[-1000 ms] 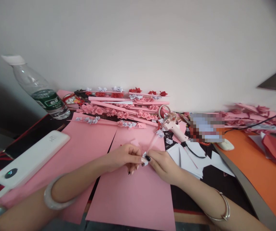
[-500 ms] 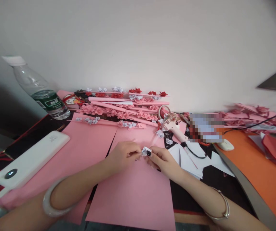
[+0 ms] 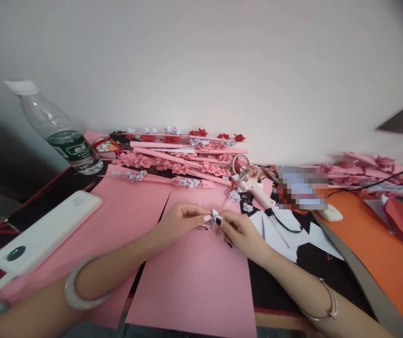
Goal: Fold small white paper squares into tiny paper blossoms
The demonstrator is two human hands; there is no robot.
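A small white folded paper flower (image 3: 214, 219) is held between my two hands, above a pink paper sheet (image 3: 194, 286). My right hand (image 3: 239, 230) pinches its right side, with the dark-nailed thumb in front. From the left, my left hand (image 3: 183, 221) closes thumb and fingers at the flower's edge. Some fingertips of both hands are hidden behind it. White paper pieces (image 3: 285, 220) lie to the right of my right hand, close to a loose white paper flower (image 3: 247, 207).
Pink rolled stems with paper flowers (image 3: 173, 162) lie along the wall. A glue gun (image 3: 255, 188) and a tape roll (image 3: 239, 163) are behind my hands. At left stand a water bottle (image 3: 69, 141) and a white power bank (image 3: 46, 232). A white mouse (image 3: 330, 212) rests on an orange surface (image 3: 380, 244).
My left fingers have shifted up slightly and straightened along the flower. The flower has turned in my fingers, and its petals now show spread. My right hand stays nearly in place.
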